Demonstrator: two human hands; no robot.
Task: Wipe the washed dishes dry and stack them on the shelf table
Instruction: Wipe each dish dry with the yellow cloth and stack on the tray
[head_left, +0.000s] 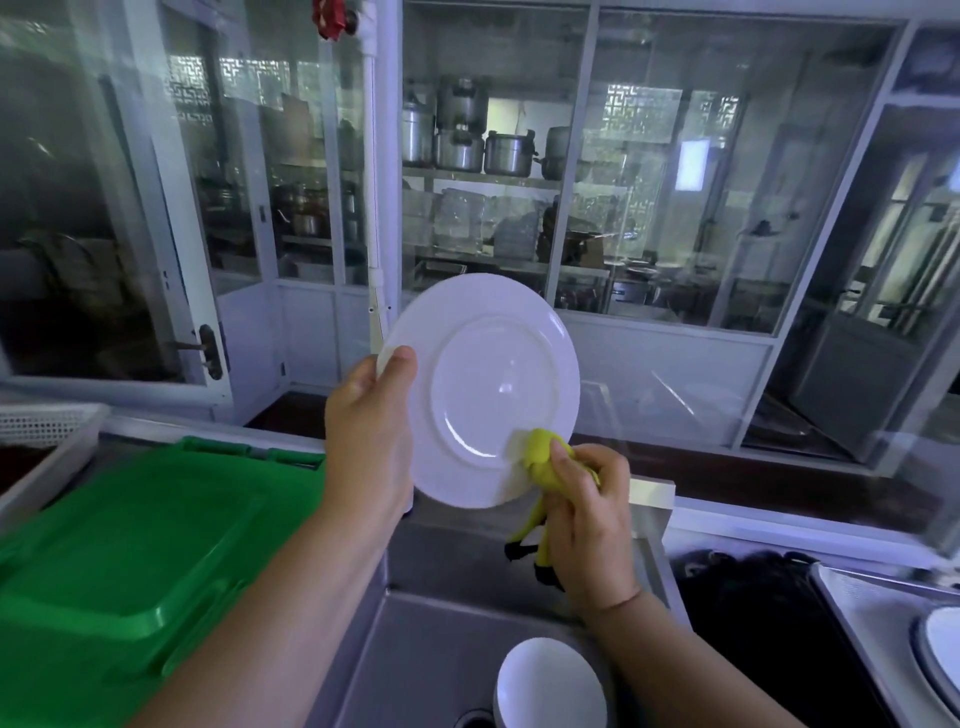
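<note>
Above bowl (550, 686) at 6 o'clock — left hand (369, 431) pinching plate (493, 384) rim at 9, right hand (587, 514) gripping yellow cloth (540, 457) at 5 — sweep round full rim, firm.

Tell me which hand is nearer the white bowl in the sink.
Right. The right hand, gripping the yellow cloth, is over the sink above the bowl; the left hand holds the plate higher and farther left.

One view only, worn on the head, wide-angle. Looking forward and down over the sink (441, 639), close in: left hand (369, 431) on the plate (488, 389), right hand (587, 519) with the cloth (540, 457), filling centre frame. Glass partition (649, 208) straight ahead.
</note>
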